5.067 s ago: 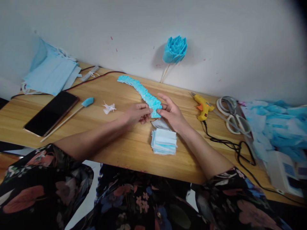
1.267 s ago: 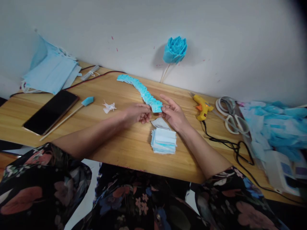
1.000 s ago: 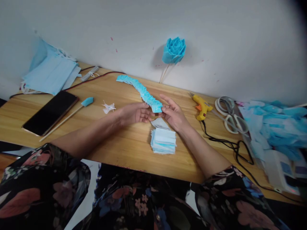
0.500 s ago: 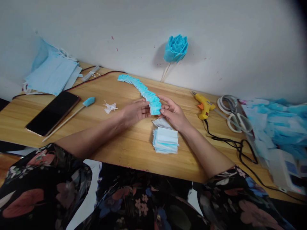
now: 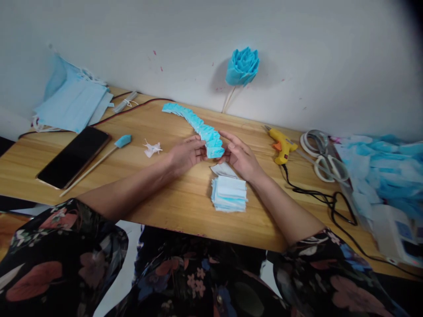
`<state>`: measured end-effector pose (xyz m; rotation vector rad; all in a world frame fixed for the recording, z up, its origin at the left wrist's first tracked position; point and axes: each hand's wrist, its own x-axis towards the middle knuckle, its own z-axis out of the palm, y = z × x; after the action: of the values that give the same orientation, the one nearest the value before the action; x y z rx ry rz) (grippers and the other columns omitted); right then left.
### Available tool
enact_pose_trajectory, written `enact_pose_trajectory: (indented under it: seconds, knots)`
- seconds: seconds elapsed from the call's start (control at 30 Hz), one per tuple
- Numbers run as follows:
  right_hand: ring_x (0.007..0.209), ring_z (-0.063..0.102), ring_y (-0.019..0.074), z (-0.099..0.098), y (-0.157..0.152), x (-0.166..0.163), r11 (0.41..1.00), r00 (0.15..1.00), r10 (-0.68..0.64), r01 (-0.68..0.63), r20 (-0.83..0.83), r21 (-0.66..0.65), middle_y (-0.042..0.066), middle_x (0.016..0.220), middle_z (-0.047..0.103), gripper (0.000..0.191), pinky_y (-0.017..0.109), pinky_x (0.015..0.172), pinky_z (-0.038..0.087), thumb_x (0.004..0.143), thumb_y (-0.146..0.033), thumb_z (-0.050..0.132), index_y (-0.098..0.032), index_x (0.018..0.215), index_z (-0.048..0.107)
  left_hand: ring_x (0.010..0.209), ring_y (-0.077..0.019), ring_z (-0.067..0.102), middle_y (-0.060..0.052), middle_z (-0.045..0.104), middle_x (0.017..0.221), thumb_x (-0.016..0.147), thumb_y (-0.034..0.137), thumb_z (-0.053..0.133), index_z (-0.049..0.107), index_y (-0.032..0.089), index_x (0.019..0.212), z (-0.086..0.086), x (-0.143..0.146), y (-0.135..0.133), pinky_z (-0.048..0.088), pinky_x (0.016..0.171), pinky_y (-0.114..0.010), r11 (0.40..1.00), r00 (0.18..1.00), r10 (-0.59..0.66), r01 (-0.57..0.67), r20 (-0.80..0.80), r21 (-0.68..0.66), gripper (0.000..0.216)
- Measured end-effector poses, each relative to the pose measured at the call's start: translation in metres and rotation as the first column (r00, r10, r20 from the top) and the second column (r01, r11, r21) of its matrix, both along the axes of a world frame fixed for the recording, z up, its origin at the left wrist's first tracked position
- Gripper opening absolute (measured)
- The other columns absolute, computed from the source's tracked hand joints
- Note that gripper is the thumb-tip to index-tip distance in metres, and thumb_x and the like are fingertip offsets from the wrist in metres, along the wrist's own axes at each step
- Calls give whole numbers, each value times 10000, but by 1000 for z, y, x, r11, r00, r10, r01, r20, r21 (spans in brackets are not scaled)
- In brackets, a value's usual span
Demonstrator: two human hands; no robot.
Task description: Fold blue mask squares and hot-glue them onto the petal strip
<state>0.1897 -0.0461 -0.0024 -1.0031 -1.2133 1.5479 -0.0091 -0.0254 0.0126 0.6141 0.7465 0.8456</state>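
A long curved row of folded blue pieces [image 5: 194, 123] lies across the wooden table [image 5: 165, 193]. My left hand [image 5: 185, 154] and my right hand [image 5: 243, 156] both pinch its near end, fingers closed on the last folded piece from either side. Just below my right hand sits a stack of pale blue squares [image 5: 229, 193], with one loose piece tilted on top.
A blue flower on a stick [image 5: 241, 68] leans against the wall. A yellow glue gun [image 5: 280, 143] with its black cord, scissors [image 5: 325, 154] and blue scraps [image 5: 386, 167] lie at the right. A phone [image 5: 74, 156], a blue-tipped stick [image 5: 99, 158] and face masks [image 5: 71, 105] lie at the left.
My hands have stayed at the near end of the row, shifting slightly. The row's near end looks a little more bunched than five seconds ago.
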Motion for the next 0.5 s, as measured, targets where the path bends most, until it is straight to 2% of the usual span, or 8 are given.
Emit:
enact_pose_trajectory:
  seconds: [0.27, 0.5]
  knots:
    - [842, 660, 167, 0, 1, -2, 998, 999, -41, 40, 9, 45, 43, 1022, 717, 535, 286, 647, 579, 826, -583, 706, -268, 1255, 653, 714, -135, 673, -46, 699, 786, 890, 98, 613, 595, 139, 871, 2, 1, -3, 534, 739, -277, 1000, 1000, -3, 3, -31, 20, 49]
    - [769, 655, 142, -7, 1, -1, 990, 991, -129, 127, 23, 62, 32, 952, 705, 462, 268, 630, 566, 841, -593, 696, -244, 1143, 720, 686, -127, 660, -37, 689, 771, 900, 86, 581, 564, 149, 833, 3, 1, -2, 520, 685, -259, 1000, 1000, 21, -21, -15, 2, 94]
